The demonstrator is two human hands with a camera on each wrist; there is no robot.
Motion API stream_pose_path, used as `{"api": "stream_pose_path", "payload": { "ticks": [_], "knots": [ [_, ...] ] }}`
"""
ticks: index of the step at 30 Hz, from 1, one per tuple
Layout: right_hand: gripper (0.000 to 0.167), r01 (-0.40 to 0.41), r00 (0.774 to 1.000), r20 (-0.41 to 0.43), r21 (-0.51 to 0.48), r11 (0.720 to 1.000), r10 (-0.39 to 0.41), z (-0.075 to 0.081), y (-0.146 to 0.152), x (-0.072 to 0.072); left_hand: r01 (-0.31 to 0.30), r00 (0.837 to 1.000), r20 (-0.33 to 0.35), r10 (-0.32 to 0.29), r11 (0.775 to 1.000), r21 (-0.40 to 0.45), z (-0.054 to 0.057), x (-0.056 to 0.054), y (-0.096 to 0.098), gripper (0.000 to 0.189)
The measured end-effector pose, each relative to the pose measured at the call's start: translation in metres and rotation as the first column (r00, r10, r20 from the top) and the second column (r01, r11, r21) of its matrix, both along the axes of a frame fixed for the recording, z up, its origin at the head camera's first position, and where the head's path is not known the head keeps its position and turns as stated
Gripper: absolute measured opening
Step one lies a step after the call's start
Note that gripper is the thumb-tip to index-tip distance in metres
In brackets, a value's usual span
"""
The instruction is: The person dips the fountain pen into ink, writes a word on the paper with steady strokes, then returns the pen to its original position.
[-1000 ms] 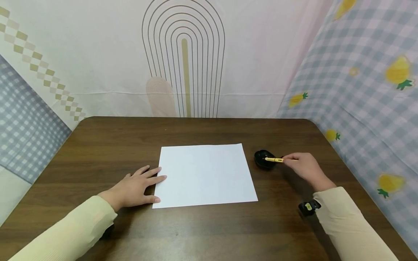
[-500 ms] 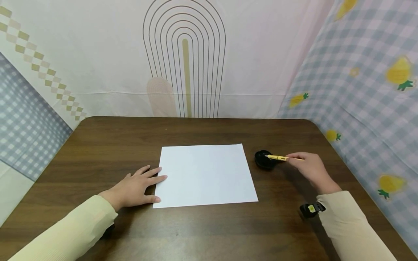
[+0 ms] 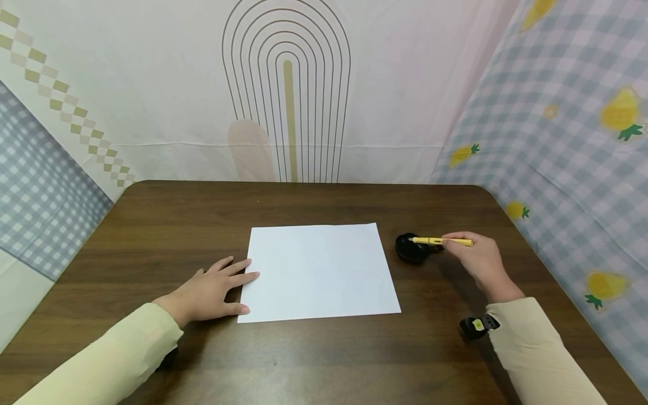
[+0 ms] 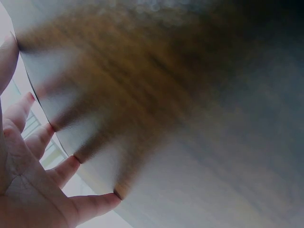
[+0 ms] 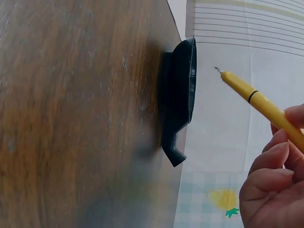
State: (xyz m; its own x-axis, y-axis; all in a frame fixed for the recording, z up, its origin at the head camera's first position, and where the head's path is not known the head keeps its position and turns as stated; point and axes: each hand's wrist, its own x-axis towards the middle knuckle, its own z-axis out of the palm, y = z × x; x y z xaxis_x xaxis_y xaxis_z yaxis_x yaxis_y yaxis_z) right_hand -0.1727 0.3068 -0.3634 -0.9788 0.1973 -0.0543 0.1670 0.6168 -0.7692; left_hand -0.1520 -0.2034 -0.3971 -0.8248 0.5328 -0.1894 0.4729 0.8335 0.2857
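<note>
A blank white sheet of paper (image 3: pixel 324 275) lies on the brown table (image 3: pixel 304 360). My left hand (image 3: pixel 202 295) rests across its left edge with fingers spread; the left wrist view shows the fingertips (image 4: pixel 72 162) touching the surface. To the right of the sheet stands a small black dish (image 3: pixel 409 254) with a short handle-like arm, seen side-on in the right wrist view. My right hand (image 3: pixel 478 259) pinches a slim yellow pen (image 5: pixel 254 97) between thumb and fingers. Its thin dark tip points over the dish, and a gap shows between them. What the dish contains is hidden.
Behind the table hangs a white cloth (image 3: pixel 405 84) with printed arches. A blue-checked cloth (image 3: pixel 557 169) with yellow fruit borders the right edge, and another checked cloth (image 3: pixel 45 185) the left. A black band (image 3: pixel 473 327) sits on the right wrist.
The right hand has risen a little, bringing the pen up from the dish and turning it nearly level. The left hand and the paper have stayed put.
</note>
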Motion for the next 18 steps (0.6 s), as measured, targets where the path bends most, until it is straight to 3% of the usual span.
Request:
{"api": "stream_pose_path", "payload": {
  "ticks": [9, 18],
  "knots": [
    [0.039, 0.016, 0.997, -0.08, -0.054, 0.998, -0.02, 0.002, -0.008, -0.002, -0.004, 1.0, 0.004, 0.004, 1.0, -0.008, 0.0, 0.0, 0.0, 0.073],
    [0.027, -0.036, 0.99, -0.137, -0.124, 0.992, 0.019, 0.002, -0.019, -0.008, -0.008, 1.0, 0.009, 0.008, 1.0, -0.012, 0.001, 0.0, 0.001, 0.073]
  ]
}}
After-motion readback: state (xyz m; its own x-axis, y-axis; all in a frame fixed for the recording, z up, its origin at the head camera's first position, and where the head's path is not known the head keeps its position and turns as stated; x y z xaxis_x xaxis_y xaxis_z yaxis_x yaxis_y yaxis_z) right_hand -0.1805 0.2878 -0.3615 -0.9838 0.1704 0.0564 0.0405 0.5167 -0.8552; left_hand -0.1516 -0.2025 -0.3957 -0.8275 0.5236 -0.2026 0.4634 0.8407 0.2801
